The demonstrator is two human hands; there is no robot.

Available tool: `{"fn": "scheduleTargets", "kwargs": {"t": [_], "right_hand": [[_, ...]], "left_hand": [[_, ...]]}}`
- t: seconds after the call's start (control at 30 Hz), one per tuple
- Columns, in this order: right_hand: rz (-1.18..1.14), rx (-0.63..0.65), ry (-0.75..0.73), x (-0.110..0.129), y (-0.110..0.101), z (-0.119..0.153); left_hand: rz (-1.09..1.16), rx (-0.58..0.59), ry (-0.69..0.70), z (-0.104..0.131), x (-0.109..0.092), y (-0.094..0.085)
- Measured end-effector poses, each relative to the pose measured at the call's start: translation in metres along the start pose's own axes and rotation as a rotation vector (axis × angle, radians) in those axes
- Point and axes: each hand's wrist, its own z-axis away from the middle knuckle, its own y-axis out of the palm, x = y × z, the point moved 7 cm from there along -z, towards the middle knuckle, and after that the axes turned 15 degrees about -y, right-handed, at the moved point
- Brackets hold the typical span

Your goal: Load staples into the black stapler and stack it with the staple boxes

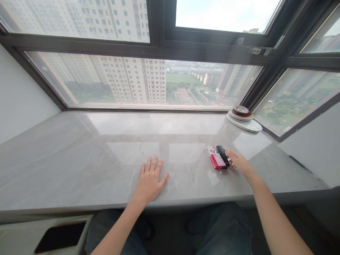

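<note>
My left hand [149, 181] lies flat on the grey marble-look sill [87, 173], palm down with its fingers spread, and holds nothing. Toward the right, my right hand [238, 163] has its thumb and fingers closed on the near right side of a black stapler [222, 155]. Pressed up against the stapler's left side is a small red and white box [215, 158] with printing on it. Both rest on or just above the sill; the exact contact is hard to see. My right fingertips are partly hidden behind the stapler.
A stack of round plates or coasters [244, 122] stands in the far right corner by the window frame [207, 49]. Below the sill's front edge, a dark phone-like slab [61, 236] lies on a pale surface at lower left. My legs are under the edge.
</note>
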Motion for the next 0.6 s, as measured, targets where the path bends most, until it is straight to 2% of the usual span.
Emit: {"fn": "scheduleTargets", "kwargs": {"t": [0.07,0.1,0.17,0.3,0.43,0.53,0.6], "right_hand": [[-0.161,0.175,0.126,-0.011,0.019,0.005],[-0.240,0.240,0.179,-0.010,0.031,0.011],[-0.337,0.290,0.222,0.005,0.051,0.023],[-0.569,0.336,0.173,0.070,0.107,0.049],[-0.631,0.358,0.104,0.147,0.167,0.070],[-0.565,0.296,0.014,0.190,0.186,0.076],[-0.517,0.250,-0.031,0.201,0.184,0.075]], "left_hand": [[0.010,-0.001,0.002,0.000,0.000,0.000],[0.016,-0.001,0.003,0.001,0.000,0.000],[0.031,0.002,0.003,0.001,0.001,0.000],[0.113,0.034,-0.032,-0.002,0.005,-0.002],[0.306,0.058,-0.172,-0.012,0.013,-0.011],[0.401,0.051,-0.301,-0.020,0.015,-0.017],[0.390,0.027,-0.350,-0.023,0.010,-0.019]]}}
